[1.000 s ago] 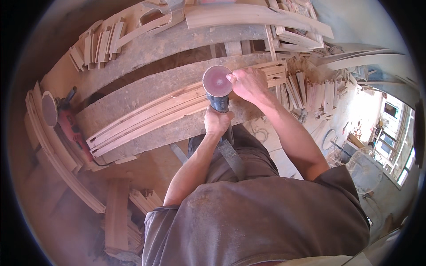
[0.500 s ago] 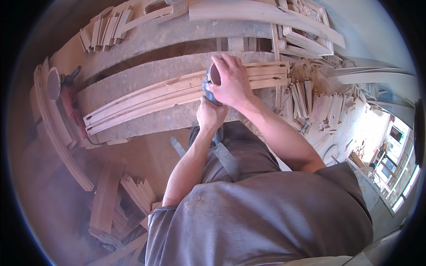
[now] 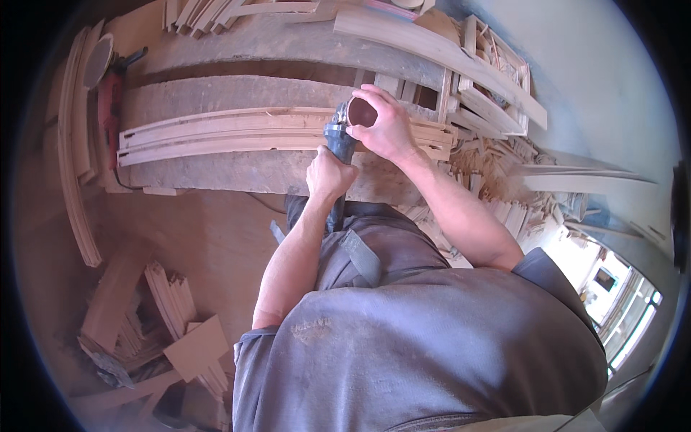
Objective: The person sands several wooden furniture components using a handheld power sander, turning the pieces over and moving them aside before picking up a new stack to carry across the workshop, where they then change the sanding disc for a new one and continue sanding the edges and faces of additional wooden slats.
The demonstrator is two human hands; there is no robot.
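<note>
Wooden strips [image 3: 237, 133] under a sander [image 3: 344, 133] clenched by left hand [image 3: 330, 175] and right hand [image 3: 381, 122].

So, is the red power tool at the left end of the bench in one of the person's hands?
No, the red power tool lies untouched at the bench's far left, while the left hand and right hand both hold the grey sander.

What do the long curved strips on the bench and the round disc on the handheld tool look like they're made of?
The curved strips look like bare, unfinished wood: pale, matte, with a dusty surface. The disc on the angle grinder looks like reddish-brown abrasive sanding paper, though the right hand partly hides it. The grinder's body looks like dark plastic, gripped by the left hand.
</note>
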